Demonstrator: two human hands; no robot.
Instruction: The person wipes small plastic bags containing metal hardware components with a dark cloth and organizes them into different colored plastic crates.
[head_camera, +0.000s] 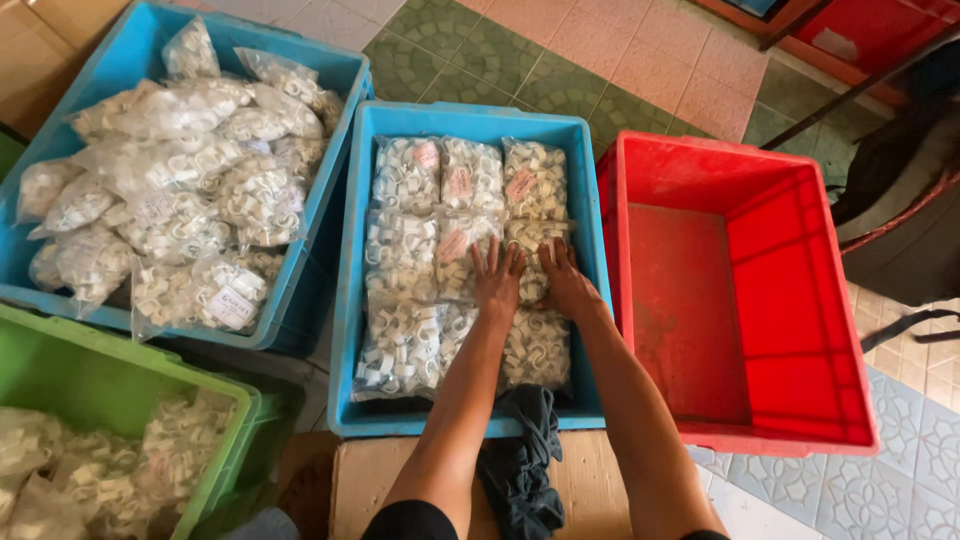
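While both hands lie flat, fingers spread, I note the left hand (497, 283) and right hand (563, 283) directly atop the middle bags (455, 240) in the blue crate (352, 300), holding nothing.

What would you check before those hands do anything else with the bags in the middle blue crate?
1. Both hands flat on the bags: left hand and right hand press palms down, ok.
2. Bags of white clips lie in neat rows: ok.
3. Middle blue crate has room at the near end, where a dark cloth hangs: ok.
4. Red crate is empty: ok.
5. Bags sealed: cannot tell.
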